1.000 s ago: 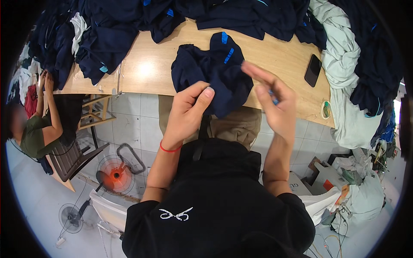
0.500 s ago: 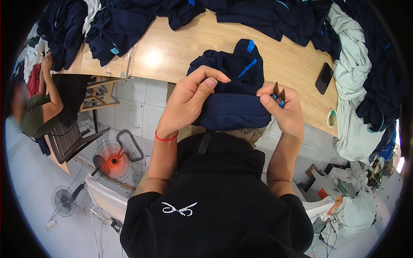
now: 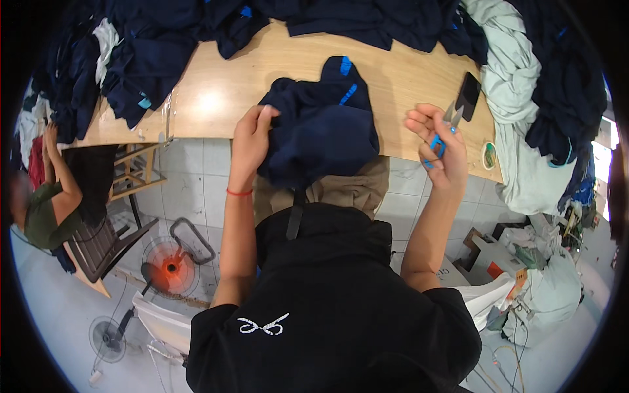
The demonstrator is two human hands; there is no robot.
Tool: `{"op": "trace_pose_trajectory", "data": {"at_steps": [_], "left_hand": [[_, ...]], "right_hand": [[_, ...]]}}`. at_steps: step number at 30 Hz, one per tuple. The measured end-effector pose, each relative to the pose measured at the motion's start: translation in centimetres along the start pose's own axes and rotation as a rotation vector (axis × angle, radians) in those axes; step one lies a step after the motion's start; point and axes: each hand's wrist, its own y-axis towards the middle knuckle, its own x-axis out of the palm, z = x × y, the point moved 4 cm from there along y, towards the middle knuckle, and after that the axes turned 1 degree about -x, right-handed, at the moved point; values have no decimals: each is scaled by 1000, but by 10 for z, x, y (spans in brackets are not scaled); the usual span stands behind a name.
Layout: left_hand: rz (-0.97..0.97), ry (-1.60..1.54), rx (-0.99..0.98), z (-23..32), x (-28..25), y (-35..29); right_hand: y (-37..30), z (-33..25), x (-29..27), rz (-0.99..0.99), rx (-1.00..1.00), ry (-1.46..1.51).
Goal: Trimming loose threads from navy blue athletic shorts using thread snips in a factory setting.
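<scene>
A dark navy garment (image 3: 321,141) with bright blue strips lies bunched at the table's near edge and hangs over toward my lap. My left hand (image 3: 253,134) grips its left side, thumb and fingers closed on the cloth. Away from the garment, to its right, my right hand (image 3: 440,141) is raised above the table edge. Small blue-handled thread snips (image 3: 435,149) sit in that hand, their two metal blades apart and pointing up. The right fingers are curled round the handle, holding no cloth.
On the wooden table (image 3: 223,85) are a black phone (image 3: 468,97) and a small round container (image 3: 489,156) at the right. Navy garments (image 3: 367,23) line the far edge; pale green cloth (image 3: 514,98) drapes down the right. A person (image 3: 49,203) works at far left, near fans (image 3: 171,267).
My right hand has moved off the garment to the right with the snips. My left hand has shifted left and now grips the garment's left side. The folded band has opened out.
</scene>
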Motion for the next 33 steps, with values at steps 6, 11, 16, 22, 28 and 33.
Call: {"op": "trace_pose_trajectory", "data": {"at_steps": [6,11,16,22,28,33], "left_hand": [[261,210,101,22,2,-14],[-22,206,519,111,78,-31],[-172,181,611,121,133,-31],[319,122,424,89,32,-11],[524,175,224,17,-85,-23],[726,123,124,8,-110,-45]], "right_hand": [[-34,-17,-77,308,-217,-115],[-39,-13,-53,249,-261,233],[-34,-9,-30,173,-230,234],[-43,30,-86,321,-228,-1079],[-61,121,-22,-129,389,-1079],[-65,50,-86,261,128,-985]]}}
